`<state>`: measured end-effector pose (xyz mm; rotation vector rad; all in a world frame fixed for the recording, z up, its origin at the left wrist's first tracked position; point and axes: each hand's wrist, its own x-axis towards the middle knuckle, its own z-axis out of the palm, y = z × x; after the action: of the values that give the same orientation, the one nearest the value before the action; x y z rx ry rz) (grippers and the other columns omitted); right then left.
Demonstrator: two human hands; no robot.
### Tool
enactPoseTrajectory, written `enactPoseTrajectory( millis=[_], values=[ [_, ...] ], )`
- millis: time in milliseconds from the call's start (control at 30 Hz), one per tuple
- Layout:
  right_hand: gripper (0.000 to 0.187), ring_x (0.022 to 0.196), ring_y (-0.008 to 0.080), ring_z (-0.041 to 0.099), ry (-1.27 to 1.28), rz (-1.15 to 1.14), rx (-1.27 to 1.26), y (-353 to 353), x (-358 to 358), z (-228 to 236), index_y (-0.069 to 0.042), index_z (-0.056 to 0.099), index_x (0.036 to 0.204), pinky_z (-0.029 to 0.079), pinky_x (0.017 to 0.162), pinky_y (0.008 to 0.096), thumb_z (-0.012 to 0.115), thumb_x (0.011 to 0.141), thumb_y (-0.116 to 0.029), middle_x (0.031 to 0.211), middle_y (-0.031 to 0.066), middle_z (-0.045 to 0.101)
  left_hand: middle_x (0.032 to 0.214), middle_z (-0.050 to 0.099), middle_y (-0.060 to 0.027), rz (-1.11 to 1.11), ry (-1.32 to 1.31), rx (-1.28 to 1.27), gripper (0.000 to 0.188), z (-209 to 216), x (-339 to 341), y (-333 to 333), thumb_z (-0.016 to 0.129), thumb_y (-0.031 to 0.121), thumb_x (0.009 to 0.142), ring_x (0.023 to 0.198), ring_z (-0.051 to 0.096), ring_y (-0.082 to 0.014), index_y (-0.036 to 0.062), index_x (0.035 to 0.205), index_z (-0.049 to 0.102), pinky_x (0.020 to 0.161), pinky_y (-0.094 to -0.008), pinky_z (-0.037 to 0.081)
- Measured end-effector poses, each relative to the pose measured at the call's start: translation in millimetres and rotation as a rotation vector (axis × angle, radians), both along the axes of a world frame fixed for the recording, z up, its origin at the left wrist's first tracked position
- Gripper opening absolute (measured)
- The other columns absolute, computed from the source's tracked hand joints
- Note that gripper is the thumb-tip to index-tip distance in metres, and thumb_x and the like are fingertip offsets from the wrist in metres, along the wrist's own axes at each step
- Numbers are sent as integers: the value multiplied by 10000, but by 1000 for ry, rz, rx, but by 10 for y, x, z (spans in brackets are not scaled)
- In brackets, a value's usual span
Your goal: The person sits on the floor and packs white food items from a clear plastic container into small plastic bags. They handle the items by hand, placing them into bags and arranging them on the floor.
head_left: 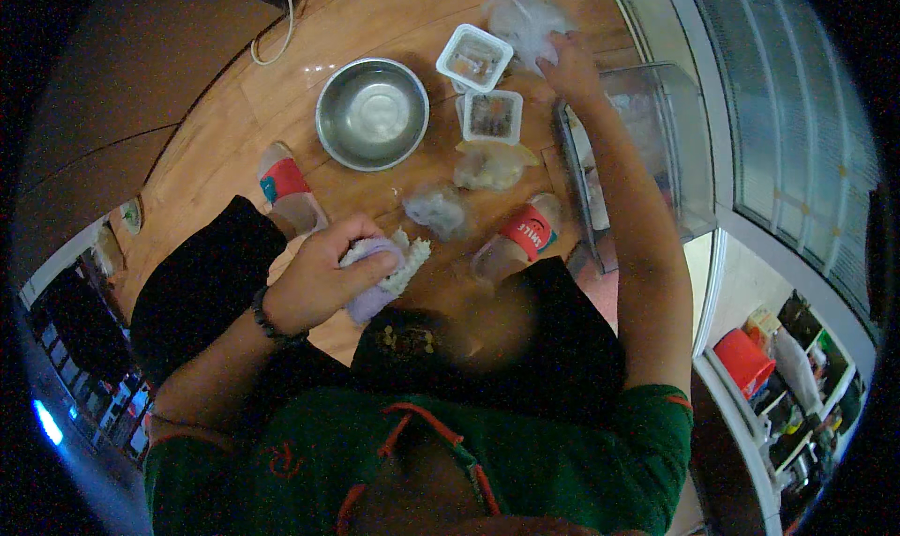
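Observation:
My left hand (pixel 317 281), wearing a dark bracelet at the wrist, is closed around a crumpled lilac and white cloth (pixel 373 300) above the floor between my knees. My right arm reaches far forward, and the right hand (pixel 570 70) grips the edge of a clear plastic bag (pixel 521 28) on the floor. Just left of that bag sits a white plastic tub (pixel 474 58) with brownish contents. A second white tub (pixel 493 116) with dark contents stands nearer to me. What the bag holds, if anything, cannot be made out.
A metal basin (pixel 373 114) with shiny liquid-like reflections stands left of the tubs. Nearer lie a yellowish plastic bag (pixel 493 166) and a small crumpled clear bag (pixel 437 212). A transparent drawer (pixel 647 152) rests at the right beside my forearm. My slippered feet flank the bags.

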<state>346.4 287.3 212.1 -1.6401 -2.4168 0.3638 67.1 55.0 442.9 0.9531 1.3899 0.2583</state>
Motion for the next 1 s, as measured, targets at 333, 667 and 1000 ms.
enactPoseTrajectory(
  millis=[333, 667, 1000],
  values=[
    [660, 982, 339, 489, 457, -100, -175, -53, 158, 74, -93, 296, 1255, 416, 814, 382, 642, 697, -161, 1124, 193, 464, 791, 518, 10, 22, 15, -49, 184, 32, -8, 6, 565, 184, 789, 756, 485, -72, 53, 899, 499, 676, -229, 418],
    [475, 941, 197, 516, 625, -151, -312, 279, 345, -108, -97, 446, 1170, 434, 783, 308, 597, 724, -41, 1053, 78, 544, 785, 522, 1, -79, 88, 53, 181, 32, 67, 84, 576, 176, 783, 741, 490, -65, 52, 896, 509, 652, -219, 419],
    [484, 930, 313, 509, 110, -130, -219, -956, 1046, -29, -114, 502, 1113, 431, 783, 324, 629, 651, -47, 1089, 170, 453, 774, 529, 4, -111, 90, 78, 161, 17, 81, 84, 575, 181, 788, 716, 495, -60, 56, 874, 520, 622, -212, 416]
  ],
)
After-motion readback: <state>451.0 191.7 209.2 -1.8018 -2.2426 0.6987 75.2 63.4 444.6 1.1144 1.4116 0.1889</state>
